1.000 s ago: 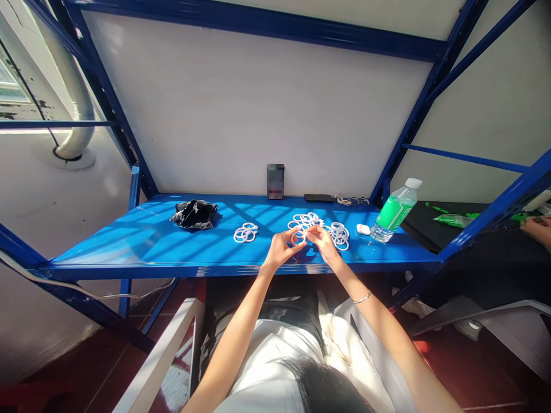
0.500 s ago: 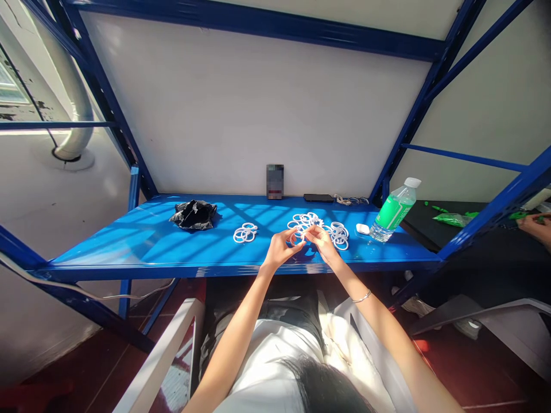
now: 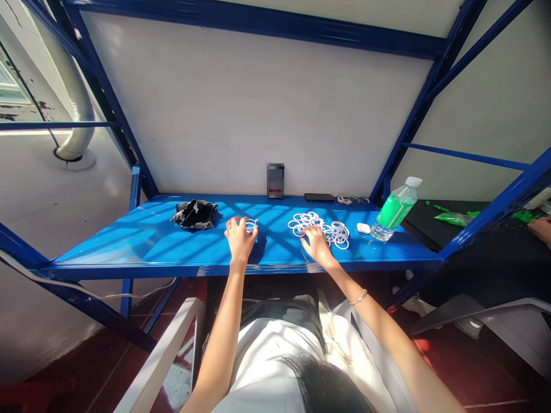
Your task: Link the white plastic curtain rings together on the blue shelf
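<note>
My left hand [image 3: 240, 239] rests on the blue shelf [image 3: 142, 246], over the small left group of white rings [image 3: 251, 225]. Its fingers are curled on those rings, most of which it hides. My right hand [image 3: 315, 244] lies at the near edge of the larger pile of white rings [image 3: 331, 230], fingers reaching into the pile. Whether it grips a ring is hidden by the fingers.
A crumpled black bag [image 3: 194, 213] lies at the left. A small dark box [image 3: 275, 180], a black phone [image 3: 319, 197] and a cable sit by the back wall. A green-labelled bottle [image 3: 393, 211] and a small white case [image 3: 363, 228] stand to the right. Another person's hand [image 3: 541, 227] shows at far right.
Both hands were together at the middle working a ring. The left hand has moved left onto the small ring group, and the right hand has gone forward to the big pile.
</note>
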A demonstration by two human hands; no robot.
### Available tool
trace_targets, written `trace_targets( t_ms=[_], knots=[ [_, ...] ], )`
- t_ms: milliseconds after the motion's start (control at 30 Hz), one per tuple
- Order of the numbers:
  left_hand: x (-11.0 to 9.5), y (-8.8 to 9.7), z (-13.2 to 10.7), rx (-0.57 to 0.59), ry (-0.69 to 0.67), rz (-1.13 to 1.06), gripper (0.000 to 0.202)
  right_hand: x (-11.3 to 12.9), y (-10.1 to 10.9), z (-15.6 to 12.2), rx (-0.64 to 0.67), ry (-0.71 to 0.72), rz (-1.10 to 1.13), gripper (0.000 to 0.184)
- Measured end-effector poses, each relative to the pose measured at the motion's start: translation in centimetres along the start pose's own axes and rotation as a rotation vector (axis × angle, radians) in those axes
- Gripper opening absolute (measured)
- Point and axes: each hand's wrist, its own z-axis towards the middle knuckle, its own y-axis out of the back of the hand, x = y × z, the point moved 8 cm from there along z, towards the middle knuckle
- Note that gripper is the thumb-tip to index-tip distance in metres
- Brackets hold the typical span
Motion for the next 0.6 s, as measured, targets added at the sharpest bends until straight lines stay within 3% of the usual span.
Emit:
trace_targets(
  t_ms=[133,300,433,600],
  knots=[
    [1.2,-0.9,-0.2,0.06,0.044,0.016,0.036,0.3,0.2,-0.2,0.012,-0.01,-0.042,0.013],
    [0.5,-0.8,-0.1,0.039,0.019,-0.008,0.043,1.0,0.6,-0.1,0.0,-0.004,-0.051,0.017],
    [-2.3,-1.1,-0.5,0.046,-0.105,-0.229,0.036,1.3,1.1,0.1,-0.041,-0.022,-0.064,0.019],
    [-7.1,-4.1,-2.8,0.245,-0.323,-0.418,0.038,2.2,1.9,0.3,-0.056,-0.007,-0.021,0.017]
  ],
)
